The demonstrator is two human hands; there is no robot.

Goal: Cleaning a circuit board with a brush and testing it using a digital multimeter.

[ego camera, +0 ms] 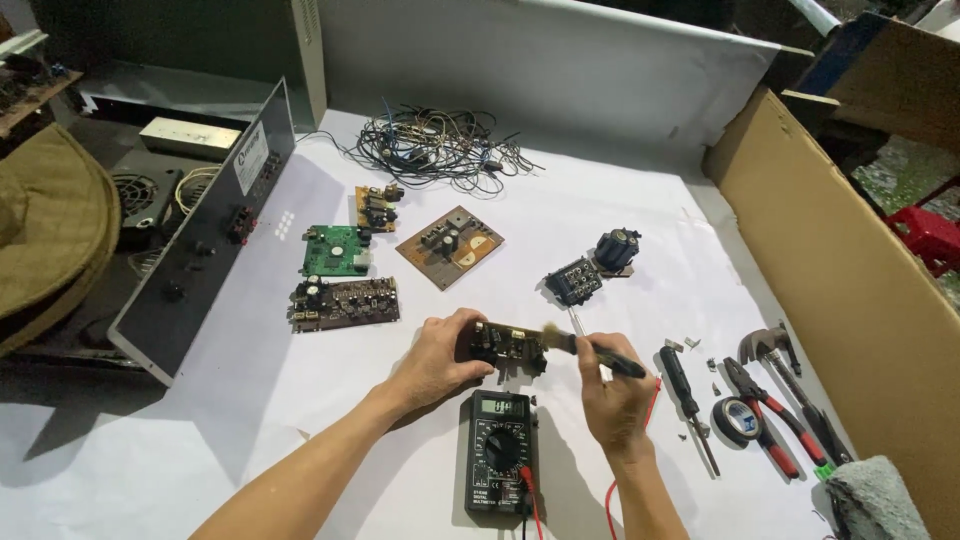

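Head view: at lower centre of the frame, the left hand (440, 360) grips a small circuit board (508, 345) by its left end, long axis running left to right. Right hand (612, 392) pinches a brush (590, 350), bristles touching the board's right end. Multimeter (500, 450) lies just below, between the forearms.

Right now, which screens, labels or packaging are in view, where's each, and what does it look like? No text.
Multimeter: near edge, between the left hand and right hand; black body, small grey rectangular screen on top.
Label: white rectangle on the tilted black front panel, left.
Cardboard sheet: plain brown, standing along the right edge.
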